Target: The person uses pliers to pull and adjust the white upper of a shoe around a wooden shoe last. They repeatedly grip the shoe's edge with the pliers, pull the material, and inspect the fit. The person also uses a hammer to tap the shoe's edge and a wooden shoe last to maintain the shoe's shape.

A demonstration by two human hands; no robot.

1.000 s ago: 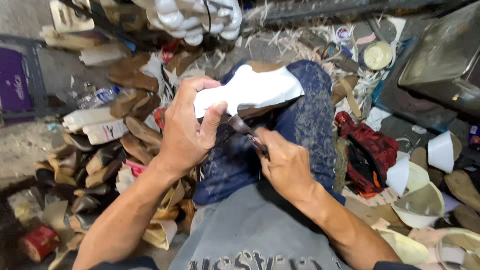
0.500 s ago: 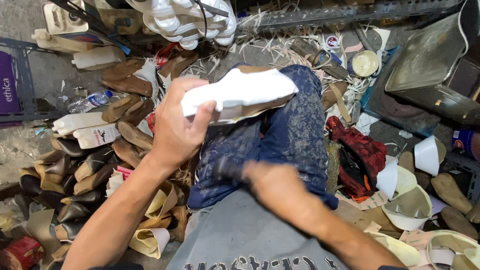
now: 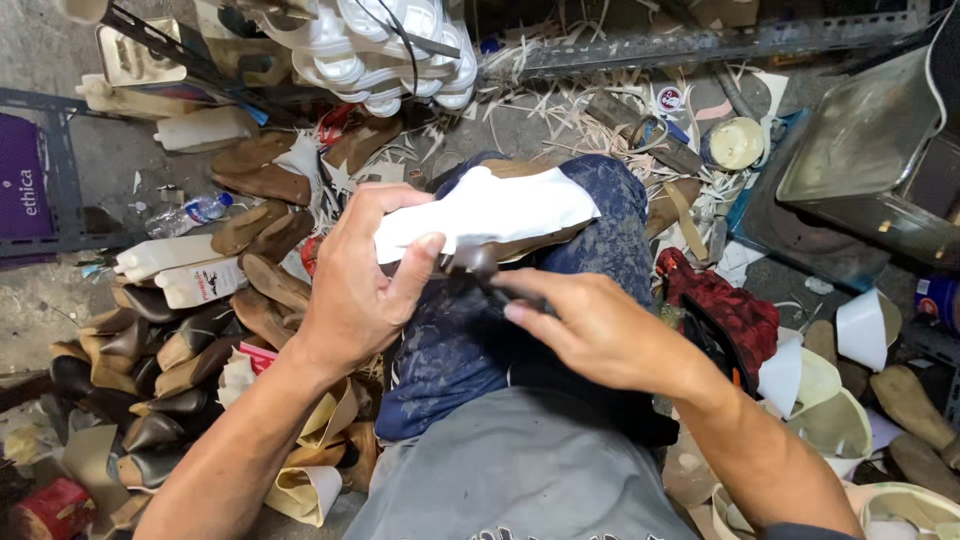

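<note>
My left hand (image 3: 360, 280) grips a shoe piece with a white insole (image 3: 490, 212) and a brown leather edge, resting it on my knee in blue stained trousers (image 3: 600, 215). The thumb presses on the insole's near end. My right hand (image 3: 590, 325) is closed around a small dark tool (image 3: 478, 262), whose tip meets the leather edge just under the insole. Most of the tool is hidden inside the fist.
Brown and black shoe uppers and lasts (image 3: 150, 340) are piled at the left, with white bottles (image 3: 165, 257). White shoe lasts (image 3: 390, 40) hang at the top. A metal tray (image 3: 870, 140), a red cloth (image 3: 720, 310) and pale cut pieces (image 3: 830, 390) lie at the right.
My right hand has come back up from my lap to the shoe piece, bringing the tool to the insole's edge. The left hand has kept its grip and turned the piece slightly.
</note>
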